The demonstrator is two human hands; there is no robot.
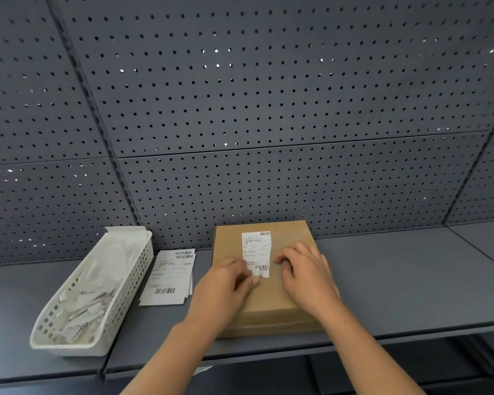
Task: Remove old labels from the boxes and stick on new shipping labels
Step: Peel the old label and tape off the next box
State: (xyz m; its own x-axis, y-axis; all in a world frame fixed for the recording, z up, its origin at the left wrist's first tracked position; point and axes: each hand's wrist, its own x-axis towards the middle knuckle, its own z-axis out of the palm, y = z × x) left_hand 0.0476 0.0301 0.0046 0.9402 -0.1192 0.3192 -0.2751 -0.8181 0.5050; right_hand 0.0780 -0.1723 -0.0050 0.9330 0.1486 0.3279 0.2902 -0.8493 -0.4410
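A flat brown cardboard box (271, 302) lies on the grey shelf (397, 283). A white shipping label (255, 249) with barcodes is stuck on its top. My left hand (226, 286) rests on the box with its fingertips at the label's near left corner, pinching or picking at that corner. My right hand (305, 272) lies flat on the box lid just right of the label, fingers curled and touching the cardboard. A small stack of white labels (169, 277) lies on the shelf left of the box.
A white perforated plastic basket (126, 292) with several crumpled paper scraps stands at the left. A grey pegboard wall (240, 109) rises behind the shelf. The shelf's front edge runs just below the box.
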